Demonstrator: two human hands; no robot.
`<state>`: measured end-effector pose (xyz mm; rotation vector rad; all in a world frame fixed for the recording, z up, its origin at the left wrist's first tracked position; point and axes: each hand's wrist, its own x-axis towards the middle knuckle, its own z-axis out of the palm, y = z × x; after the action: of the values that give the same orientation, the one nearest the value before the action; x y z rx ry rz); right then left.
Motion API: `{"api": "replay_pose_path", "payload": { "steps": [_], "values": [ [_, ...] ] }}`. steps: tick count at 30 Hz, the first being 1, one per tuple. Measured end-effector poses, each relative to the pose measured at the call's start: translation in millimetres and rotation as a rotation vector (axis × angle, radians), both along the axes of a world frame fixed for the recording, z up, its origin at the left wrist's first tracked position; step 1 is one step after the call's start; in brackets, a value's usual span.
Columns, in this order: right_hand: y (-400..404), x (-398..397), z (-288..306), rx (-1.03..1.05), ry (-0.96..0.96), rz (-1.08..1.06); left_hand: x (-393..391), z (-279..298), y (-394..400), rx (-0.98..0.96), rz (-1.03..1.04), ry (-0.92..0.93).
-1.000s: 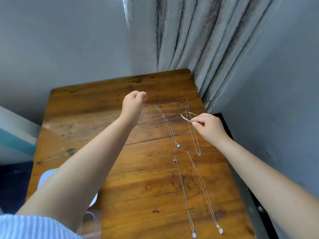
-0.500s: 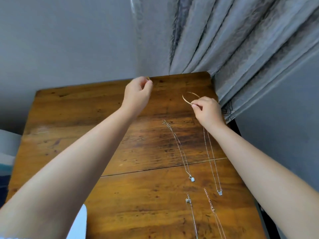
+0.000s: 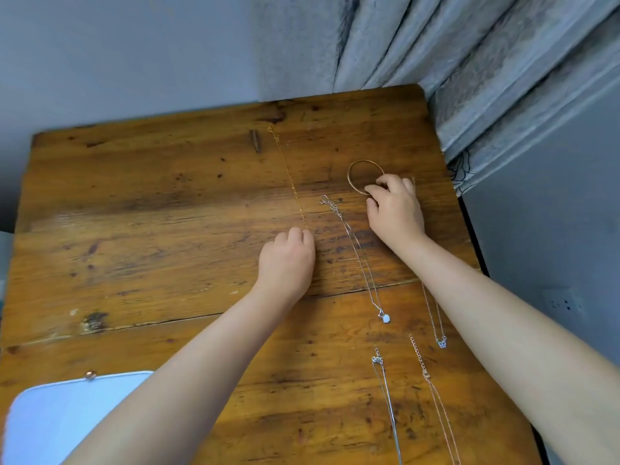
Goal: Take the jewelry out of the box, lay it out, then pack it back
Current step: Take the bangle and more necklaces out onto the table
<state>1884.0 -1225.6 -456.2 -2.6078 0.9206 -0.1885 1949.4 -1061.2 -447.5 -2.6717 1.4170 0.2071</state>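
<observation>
With the left hand [image 3: 287,260] pinching the gold chain [image 3: 289,177] and the right hand [image 3: 394,208] gripping the bangle [image 3: 356,182], set both flat, apart.

Head camera looks steeply down, close over the wooden table [image 3: 167,229].

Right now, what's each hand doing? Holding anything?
Left hand: fingers closed on the near end of the gold chain, which lies stretched on the table.
Right hand: fingers pinching the gold bangle, flat on the table.

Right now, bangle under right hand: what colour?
Gold, rose-tinted; the bangle shows best in the head view.
</observation>
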Motion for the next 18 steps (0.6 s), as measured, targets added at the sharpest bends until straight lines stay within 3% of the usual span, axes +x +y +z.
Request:
{"api": "replay_pose_path", "payload": {
  "steps": [2,7,10,14,18],
  "values": [
    [6,-8,2,0.028,0.008,0.016,-6,-1,2,0.012,-0.012,-0.058],
    [32,-61,14,0.121,0.036,0.096,-31,-7,17,0.004,0.124,0.14],
    [49,-117,18,0.118,0.003,0.071,-60,-5,33,-0.12,0.209,0.252],
    [75,-201,10,0.126,0.072,0.033,-118,-15,66,-0.22,0.202,0.254],
    [101,-280,-1,0.088,0.16,0.073,-180,-19,102,-0.176,0.287,0.272]
  ]
}}
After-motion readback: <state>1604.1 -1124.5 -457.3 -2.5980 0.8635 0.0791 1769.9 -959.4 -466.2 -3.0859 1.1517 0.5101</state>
